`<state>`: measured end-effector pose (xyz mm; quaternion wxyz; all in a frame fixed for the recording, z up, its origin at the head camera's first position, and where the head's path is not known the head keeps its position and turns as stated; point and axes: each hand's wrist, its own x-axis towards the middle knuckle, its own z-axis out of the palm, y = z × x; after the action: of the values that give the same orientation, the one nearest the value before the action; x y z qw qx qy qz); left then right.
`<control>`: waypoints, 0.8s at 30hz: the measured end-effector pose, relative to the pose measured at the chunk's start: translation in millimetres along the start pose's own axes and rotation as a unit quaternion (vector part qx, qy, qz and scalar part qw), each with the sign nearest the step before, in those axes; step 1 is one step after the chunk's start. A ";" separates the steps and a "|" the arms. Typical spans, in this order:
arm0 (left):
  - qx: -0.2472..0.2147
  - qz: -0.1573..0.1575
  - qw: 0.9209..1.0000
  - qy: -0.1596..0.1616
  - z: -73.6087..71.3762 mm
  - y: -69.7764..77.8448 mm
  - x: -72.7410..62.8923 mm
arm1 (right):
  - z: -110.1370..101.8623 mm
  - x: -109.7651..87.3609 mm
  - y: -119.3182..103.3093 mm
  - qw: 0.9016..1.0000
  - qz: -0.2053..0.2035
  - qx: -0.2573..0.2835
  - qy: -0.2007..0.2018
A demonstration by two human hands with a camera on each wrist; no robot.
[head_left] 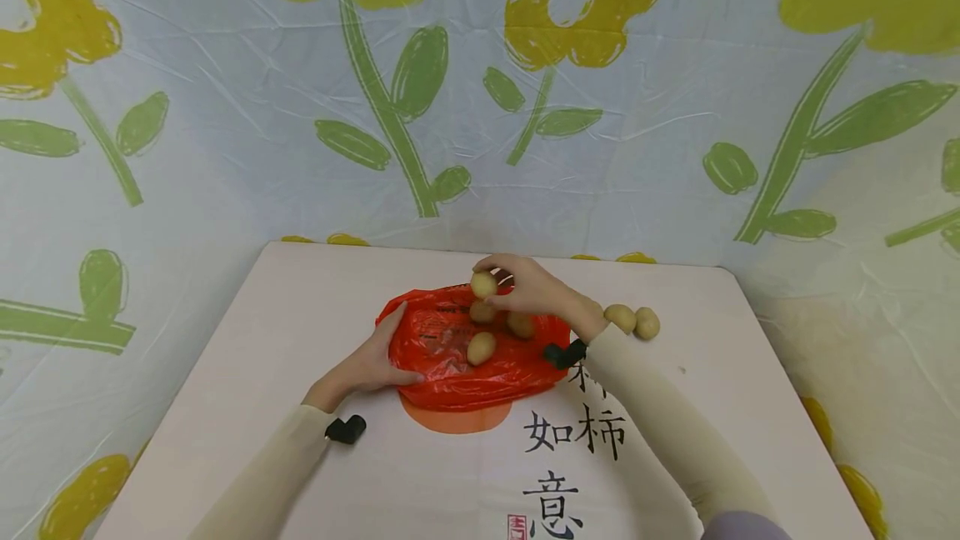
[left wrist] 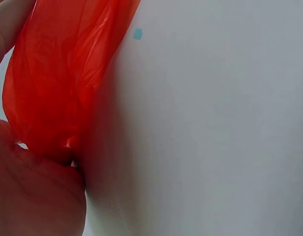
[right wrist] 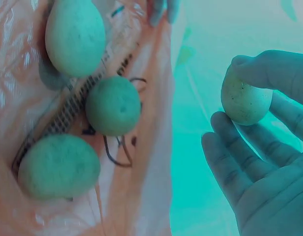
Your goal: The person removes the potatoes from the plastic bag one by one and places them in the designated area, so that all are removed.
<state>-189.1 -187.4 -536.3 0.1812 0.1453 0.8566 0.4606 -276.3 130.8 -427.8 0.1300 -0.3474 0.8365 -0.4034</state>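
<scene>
A red plastic bag (head_left: 450,390) lies spread on the table. My left hand (head_left: 371,357) grips its left end, thumb toward the near side; in the left wrist view the bag's film bunches against that hand (left wrist: 38,191). Over the bag's far edge, my right hand (head_left: 528,286) pinches a small potato (head_left: 483,284) between thumb and fingers, and the right wrist view has this potato (right wrist: 246,101) apart from the others. Three more potatoes rest on the bag: one nearer me (head_left: 482,347), one below the held potato (head_left: 482,312), and one partly shaded by my right hand (head_left: 521,324).
Two potatoes (head_left: 619,317) lie side by side on the table, right of the bag beyond my right wrist. The white table cover (head_left: 337,482) carries black characters and an orange print partly under the bag. A flower-patterned cloth (head_left: 637,148) hangs behind the table.
</scene>
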 end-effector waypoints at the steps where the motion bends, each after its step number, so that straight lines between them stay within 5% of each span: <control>1: 0.000 -0.001 1.000 0.001 -0.4 0.0 -0.5 | -2.6 -2.6 -0.1 1.000 0.003 0.005 0.005; 24: 0.022 0.014 1.000 0.003 0.8 -0.1 0.2 | -48.7 -86.3 20.7 0.989 0.093 0.012 0.111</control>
<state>-188.9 -186.8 -536.9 0.1688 0.1595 0.8652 0.4443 -247.8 227.4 -417.9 0.0777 -0.2196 0.8694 -0.4357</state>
